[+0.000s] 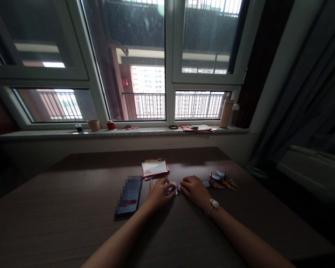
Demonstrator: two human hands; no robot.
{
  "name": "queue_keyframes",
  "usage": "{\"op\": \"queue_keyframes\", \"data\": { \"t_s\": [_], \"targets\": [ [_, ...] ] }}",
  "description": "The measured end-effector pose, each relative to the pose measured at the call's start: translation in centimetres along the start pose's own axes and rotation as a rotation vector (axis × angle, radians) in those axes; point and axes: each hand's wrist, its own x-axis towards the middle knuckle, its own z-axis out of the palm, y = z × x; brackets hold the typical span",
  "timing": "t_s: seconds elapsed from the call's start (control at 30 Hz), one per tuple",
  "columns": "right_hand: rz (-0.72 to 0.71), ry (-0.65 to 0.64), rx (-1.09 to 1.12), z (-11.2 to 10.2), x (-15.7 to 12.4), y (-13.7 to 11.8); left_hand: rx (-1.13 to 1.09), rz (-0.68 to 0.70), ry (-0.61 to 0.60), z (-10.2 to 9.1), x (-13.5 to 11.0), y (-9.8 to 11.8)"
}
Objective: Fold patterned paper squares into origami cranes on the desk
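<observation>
Both hands rest low over the table with a small piece of folded printed paper [177,187] between them. My left hand [160,191] has its fingers curled onto the paper's left part. My right hand [194,189], with a bracelet [213,203] at the wrist, pinches the right part. The fingers cover much of the paper, so its exact shape is hidden. Left of my left hand lies a phone [129,195] with its screen lit. Beyond the hands is a stack of printed paper sheets [155,168]. Several folded paper pieces [224,181] lie right of my right hand.
On the windowsill [156,132] stand a brown cup [94,125], a red spool-like object [110,125], a small dark bottle [78,127] and a tan flask [226,114]. Papers [196,128] and a dark ring [173,127] lie there too. The brown table [58,208] extends around my arms.
</observation>
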Motion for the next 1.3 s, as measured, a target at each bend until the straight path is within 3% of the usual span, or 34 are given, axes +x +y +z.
{"op": "queue_keyframes", "data": {
  "t_s": [1.3],
  "targets": [
    [0.073, -0.045, -0.053, 0.1, -0.08, -0.52, 0.07, 0.022, -0.033, 0.22, 0.88, -0.48]
  ]
}}
